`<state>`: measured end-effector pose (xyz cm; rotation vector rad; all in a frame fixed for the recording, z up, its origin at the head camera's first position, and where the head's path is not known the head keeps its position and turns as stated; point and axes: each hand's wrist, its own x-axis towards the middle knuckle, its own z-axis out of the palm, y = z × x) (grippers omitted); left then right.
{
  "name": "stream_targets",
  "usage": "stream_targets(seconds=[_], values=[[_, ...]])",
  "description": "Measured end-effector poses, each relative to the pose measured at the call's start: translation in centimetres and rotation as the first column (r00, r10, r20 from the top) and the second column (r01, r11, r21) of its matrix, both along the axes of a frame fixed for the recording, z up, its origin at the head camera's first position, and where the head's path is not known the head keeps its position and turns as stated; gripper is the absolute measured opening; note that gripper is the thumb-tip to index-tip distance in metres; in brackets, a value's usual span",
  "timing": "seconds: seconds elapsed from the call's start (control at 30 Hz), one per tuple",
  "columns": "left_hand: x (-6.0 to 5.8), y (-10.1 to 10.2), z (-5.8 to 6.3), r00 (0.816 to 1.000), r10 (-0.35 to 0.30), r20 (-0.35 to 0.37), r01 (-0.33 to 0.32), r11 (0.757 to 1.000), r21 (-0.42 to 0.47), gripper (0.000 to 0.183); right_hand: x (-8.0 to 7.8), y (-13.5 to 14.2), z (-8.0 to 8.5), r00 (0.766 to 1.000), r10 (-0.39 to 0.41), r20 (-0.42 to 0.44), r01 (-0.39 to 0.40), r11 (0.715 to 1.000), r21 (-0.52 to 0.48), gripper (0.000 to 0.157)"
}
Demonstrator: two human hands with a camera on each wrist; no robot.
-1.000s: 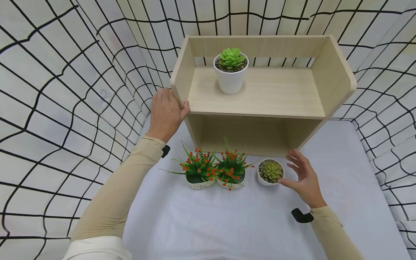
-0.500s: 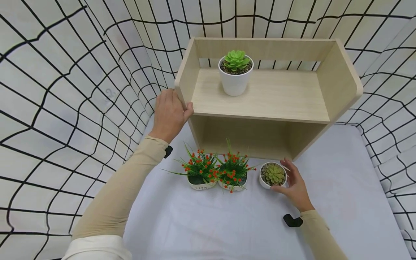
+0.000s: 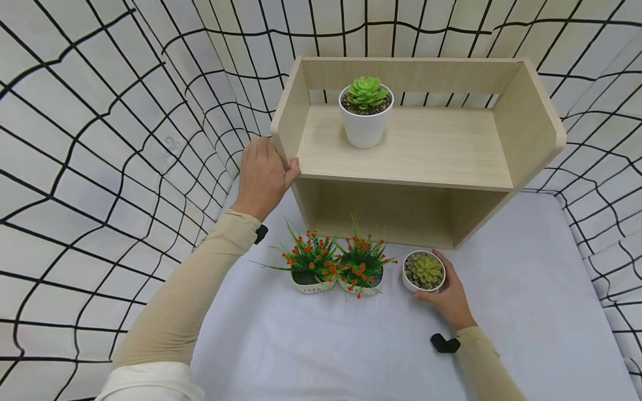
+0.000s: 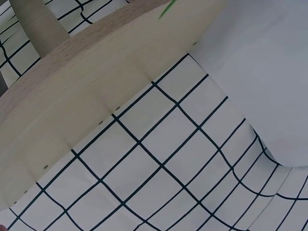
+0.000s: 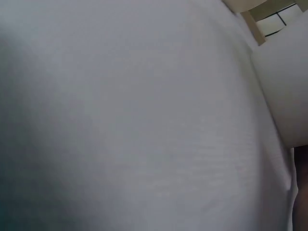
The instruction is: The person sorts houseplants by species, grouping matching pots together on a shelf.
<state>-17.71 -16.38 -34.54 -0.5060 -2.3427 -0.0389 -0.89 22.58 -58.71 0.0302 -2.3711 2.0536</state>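
Note:
A two-level wooden shelf (image 3: 401, 181) stands at the back of the table in the head view. My left hand (image 3: 263, 181) grips its left side panel, the thumb over the front edge. In the left wrist view that side panel (image 4: 96, 96) crosses the upper left. In front of the shelf, my right hand (image 3: 451, 292) holds a small potted succulent (image 3: 423, 270) in a white pot, thumb at the near side and fingers round the right side. The far fingertips are hidden behind the pot. The right wrist view shows mostly white cloth (image 5: 144, 115).
A bright green succulent in a white pot (image 3: 365, 114) sits on the upper level, left of centre. Two pots of red flowers, a left one (image 3: 310, 264) and a right one (image 3: 362, 267), stand before the lower compartment. Black-lined grid walls (image 3: 125, 139) surround the white-covered table (image 3: 326, 340).
My right hand has moved left and closed round the small succulent's pot. The left hand keeps its grip on the shelf. The whole head view has shifted slightly.

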Motion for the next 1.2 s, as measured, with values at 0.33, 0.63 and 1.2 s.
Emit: stream_targets(seconds=[0.33,0.63,1.2], values=[[0.1,-0.2,0.0,1.0,0.005,-0.019,-0.005,1.0,-0.007,0.038,0.0,-0.3,-0.8,0.999,-0.026,0.023,0.025,0.999,0.045,0.111],[0.0,-0.1,0.0,1.0,0.008,-0.015,-0.008,1.0,-0.015,0.04,0.4,-0.4,-0.1,0.997,-0.061,0.045,0.056,0.993,0.101,0.109],[-0.3,-0.3,-0.3,0.999,-0.003,-0.036,0.003,1.0,-0.006,0.04,1.1,0.5,2.9,0.992,-0.121,-0.022,0.123,0.984,0.126,0.103]])
